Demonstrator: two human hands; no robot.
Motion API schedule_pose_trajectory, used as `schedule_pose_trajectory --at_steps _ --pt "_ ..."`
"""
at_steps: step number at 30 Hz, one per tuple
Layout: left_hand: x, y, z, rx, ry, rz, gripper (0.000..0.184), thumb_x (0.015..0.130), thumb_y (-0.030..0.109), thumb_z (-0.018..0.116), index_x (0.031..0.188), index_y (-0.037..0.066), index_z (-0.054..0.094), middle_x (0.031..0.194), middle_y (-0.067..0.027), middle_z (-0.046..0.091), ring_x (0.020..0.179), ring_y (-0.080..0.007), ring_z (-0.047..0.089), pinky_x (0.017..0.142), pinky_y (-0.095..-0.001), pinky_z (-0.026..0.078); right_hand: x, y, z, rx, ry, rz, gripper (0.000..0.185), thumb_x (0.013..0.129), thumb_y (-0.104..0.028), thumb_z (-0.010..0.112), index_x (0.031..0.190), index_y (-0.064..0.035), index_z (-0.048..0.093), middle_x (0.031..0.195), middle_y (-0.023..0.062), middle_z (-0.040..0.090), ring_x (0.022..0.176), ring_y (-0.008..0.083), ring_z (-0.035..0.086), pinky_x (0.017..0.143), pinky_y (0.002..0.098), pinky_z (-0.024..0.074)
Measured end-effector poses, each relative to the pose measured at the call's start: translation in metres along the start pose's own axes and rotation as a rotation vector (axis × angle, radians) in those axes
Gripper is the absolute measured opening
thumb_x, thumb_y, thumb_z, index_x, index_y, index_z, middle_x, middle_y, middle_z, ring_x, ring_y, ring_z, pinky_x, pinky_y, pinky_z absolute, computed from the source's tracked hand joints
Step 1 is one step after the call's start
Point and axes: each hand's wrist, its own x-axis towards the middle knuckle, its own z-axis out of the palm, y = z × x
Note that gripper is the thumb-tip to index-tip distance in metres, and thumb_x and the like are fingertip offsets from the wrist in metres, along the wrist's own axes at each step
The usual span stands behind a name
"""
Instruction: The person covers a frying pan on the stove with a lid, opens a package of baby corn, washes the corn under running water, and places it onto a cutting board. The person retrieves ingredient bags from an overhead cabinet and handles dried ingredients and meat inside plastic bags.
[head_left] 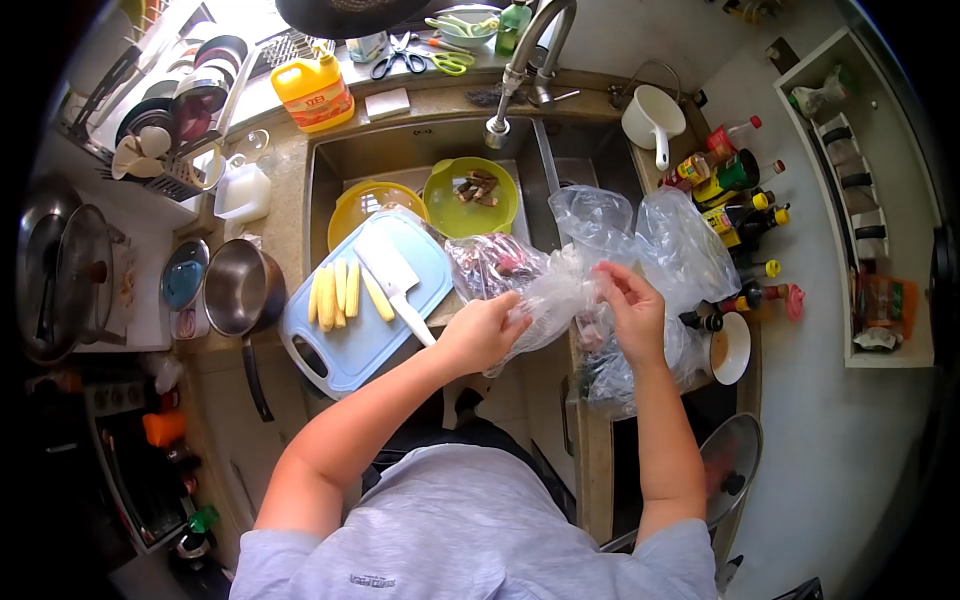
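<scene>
A clear plastic bag (497, 262) with dark reddish contents lies at the front edge of the sink. My left hand (483, 333) is closed on the near side of the bag. At the bag's gathered top, my right hand (632, 298) pinches the plastic. To the left, a blue cutting board (430, 262) bears several yellow baby corn pieces (326, 297) and a cleaver (385, 262). Behind the bag, a green bowl (440, 200) with brown pieces and a yellow colander (345, 225) stand in the sink.
More plastic bags (690, 245) lie right of the hands. Sauce bottles (735, 175) line the right wall beside a white pot (652, 112). The faucet (510, 85) hangs over the sink. A saucepan (238, 290) stands left of the board.
</scene>
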Motion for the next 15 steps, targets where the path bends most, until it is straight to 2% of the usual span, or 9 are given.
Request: schedule_pose_trajectory --at_steps 1,3,5,6,7,9,11,13,15 --pt "0.004 -0.007 0.005 -0.04 0.035 0.06 0.029 0.097 0.031 0.063 0.094 0.002 0.06 0.075 -0.0182 0.066 0.064 -0.0368 0.061 0.062 -0.0477 0.046 0.0 0.0 -0.002 -0.003 0.01 0.007 0.018 0.092 0.003 0.06 0.109 0.0011 0.067 0.112 0.0064 0.066 0.097 0.0104 0.061 0.087 0.0245 0.0483" --pt "0.001 0.005 -0.004 -0.106 0.041 -0.008 0.027 0.098 0.024 0.06 0.084 0.001 0.061 0.076 -0.0176 0.063 0.068 -0.0352 0.06 0.063 -0.0469 0.045 -0.005 -0.012 -0.005 -0.128 0.106 -0.12 0.023 0.092 0.005 0.057 0.112 0.0015 0.067 0.111 0.0049 0.068 0.099 0.0099 0.06 0.085 0.0251 0.0493" --pt "0.008 -0.003 -0.008 -0.124 0.489 0.254 0.024 0.096 0.02 0.062 0.083 0.0 0.061 0.073 -0.0172 0.059 0.07 -0.0334 0.057 0.064 -0.042 0.045 -0.006 -0.011 -0.018 -0.145 0.113 -0.137 0.025 0.088 0.005 0.058 0.111 0.0015 0.067 0.111 0.0064 0.068 0.099 0.0131 0.062 0.086 0.0278 0.0501" --pt "0.01 -0.001 -0.014 -0.129 0.591 0.274 0.02 0.094 0.013 0.062 0.081 -0.001 0.062 0.071 -0.0171 0.053 0.072 -0.033 0.054 0.066 -0.0392 0.045 -0.009 -0.011 -0.023 -0.154 0.106 -0.166 0.027 0.084 0.005 0.059 0.11 0.0015 0.067 0.111 0.0079 0.068 0.099 0.0163 0.063 0.087 0.0306 0.051" --pt "0.01 -0.005 -0.022 -0.144 0.572 0.268 0.012 0.093 0.008 0.06 0.089 -0.002 0.064 0.072 -0.0153 0.057 0.07 -0.027 0.057 0.064 -0.0364 0.046 -0.014 -0.013 -0.027 -0.161 0.123 -0.161 0.027 0.084 0.005 0.059 0.11 0.0015 0.067 0.111 0.0079 0.068 0.099 0.0163 0.063 0.087 0.0306 0.051" --pt "0.01 -0.004 -0.024 -0.399 0.533 0.164 0.014 0.093 0.006 0.059 0.104 -0.001 0.064 0.074 -0.0108 0.061 0.07 -0.0182 0.06 0.063 -0.0314 0.047 -0.025 -0.045 -0.017 -0.909 0.045 -0.532 0.032 0.075 0.003 0.06 0.106 0.0013 0.067 0.109 0.0131 0.067 0.1 0.0278 0.064 0.091 0.0371 0.051" --pt "0.007 0.001 -0.037 -0.428 0.432 0.145 0.018 0.096 0.009 0.058 0.11 0.0 0.062 0.074 -0.0054 0.058 0.069 -0.0138 0.059 0.062 -0.0276 0.047 -0.034 -0.081 0.026 -0.96 0.136 -0.797 0.034 0.072 -0.001 0.061 0.106 0.002 0.064 0.112 0.017 0.066 0.098 0.0355 0.063 0.095 0.0402 0.049" --pt "0.005 0.007 -0.047 -0.444 0.326 0.126 0.021 0.099 0.012 0.057 0.116 0.001 0.061 0.074 0.0001 0.056 0.068 -0.0095 0.057 0.062 -0.0239 0.048 -0.029 -0.071 0.063 -0.702 -0.133 -0.904 0.031 0.076 -0.003 0.062 0.106 0.0023 0.061 0.11 0.0181 0.066 0.097 0.0358 0.064 0.092 0.0417 0.0504" --pt "0.006 0.011 -0.054 -0.543 0.234 -0.006 0.022 0.102 0.017 0.056 0.118 0.003 0.059 0.07 0.001 0.053 0.062 -0.0095 0.058 0.059 -0.0239 0.048 -0.008 -0.028 0.079 -0.722 -0.203 -0.785 0.028 0.079 -0.005 0.062 0.106 0.0018 0.06 0.107 0.0188 0.065 0.096 0.0369 0.063 0.089 0.044 0.0509"
